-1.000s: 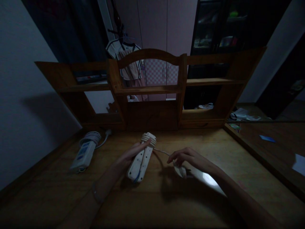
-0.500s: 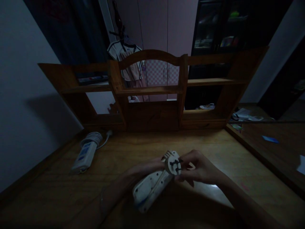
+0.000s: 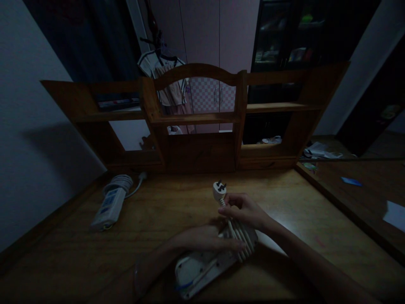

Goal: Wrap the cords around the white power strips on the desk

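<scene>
From the head view, the power strip (image 3: 190, 270) is low and central over the wooden table (image 3: 158, 198), slanting from the near left up to the right, its screw-dotted side facing up. In this dim light I can't tell whether it rests on the wood or is held just off it. The left hand (image 3: 205, 238) is clasped over it, a digit reaching across the wound cord (image 3: 242, 240) near the far end; the rest of its grip is hidden beneath.

The right hand (image 3: 249, 211) is pinching the ribbed neck of the plug (image 3: 219, 191) between thumb and forefinger, the prongs pointing up and away from the person. A second ago that plug was out to the right, with a slack run of cord between it and the strip; half a second ago it was pressed close against the strip, prongs towards us. Now it stands above the coils, and the strip itself has swung flatter and nearer the person. To my eye that leaves only a short tail unwound, so the wrapping looks well along, though the plug end isn't secured yet.

Over on the left lies a second power strip (image 3: 110, 207), untouched, its own grey cord (image 3: 122, 182) looped at its far end.
</scene>
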Tool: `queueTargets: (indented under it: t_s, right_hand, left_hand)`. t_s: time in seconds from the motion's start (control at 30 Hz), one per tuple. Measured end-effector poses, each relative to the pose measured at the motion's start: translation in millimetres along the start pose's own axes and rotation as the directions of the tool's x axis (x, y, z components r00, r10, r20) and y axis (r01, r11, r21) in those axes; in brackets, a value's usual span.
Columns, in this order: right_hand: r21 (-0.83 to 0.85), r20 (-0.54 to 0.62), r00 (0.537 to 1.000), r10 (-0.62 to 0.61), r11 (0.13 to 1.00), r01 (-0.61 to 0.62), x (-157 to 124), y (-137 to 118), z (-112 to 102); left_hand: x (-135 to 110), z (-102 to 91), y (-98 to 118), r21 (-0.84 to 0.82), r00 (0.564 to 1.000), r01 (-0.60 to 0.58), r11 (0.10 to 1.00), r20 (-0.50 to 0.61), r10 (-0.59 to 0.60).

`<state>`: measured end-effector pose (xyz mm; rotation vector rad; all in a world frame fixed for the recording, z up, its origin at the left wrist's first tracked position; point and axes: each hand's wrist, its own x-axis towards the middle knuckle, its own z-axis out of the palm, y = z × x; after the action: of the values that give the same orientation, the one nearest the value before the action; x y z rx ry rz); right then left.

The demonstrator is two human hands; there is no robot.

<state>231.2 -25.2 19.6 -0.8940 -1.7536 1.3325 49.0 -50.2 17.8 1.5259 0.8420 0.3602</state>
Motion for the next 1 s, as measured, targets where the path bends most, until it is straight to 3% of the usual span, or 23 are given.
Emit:
queueTargets:
  t_s: [0.1, 0.2, 0.33, 0.5, 0.7, 0.9, 1.0]
  right_hand:
    - [0.056, 0.009, 0.995, 0.099, 0.993, -0.1, 5, 11, -1]
    - [0.111, 0.004, 0.994, 0.11, 0.988, -0.11, 8, 18, -6]
    - [0.254, -0.088, 0.978, 0.188, 0.954, -0.161, 7, 21, -11]
    - [0.42, -0.077, 0.977, 0.2, 0.895, -0.15, 8, 27, -4]
    - [0.327, -0.066, 0.993, 0.102, 0.942, -0.075, 9, 32, 9]
    - [0.192, -0.15, 0.988, 0.042, 0.981, -0.012, 8, 37, 6]
    - [0.174, -0.194, 0.981, 0.029, 0.985, 0.006, 6, 32, 6]
  left_hand:
    - [3, 1.0, 1, 0.13, 0.992, 0.065, 0.989, 0.102, -0.078]
    - [6, 0.4, 1, 0.015, 0.995, 0.021, 1.0, 0.092, -0.022]
    - [14, -5.6, -7, -0.19, 1.0, -0.018, 0.982, -0.024, 0.014]
    - [29, -18.4, -17, -0.468, 0.974, -0.146, 0.871, -0.221, 0.044]
    - [35, -26.4, -22, -0.493, 0.94, -0.271, 0.826, -0.319, 0.118]
    - [36, -22.6, -25, -0.487, 0.953, -0.249, 0.837, -0.278, 0.122]
    - [36, -22.7, -26, -0.598, 0.975, -0.197, 0.777, -0.202, 0.092]
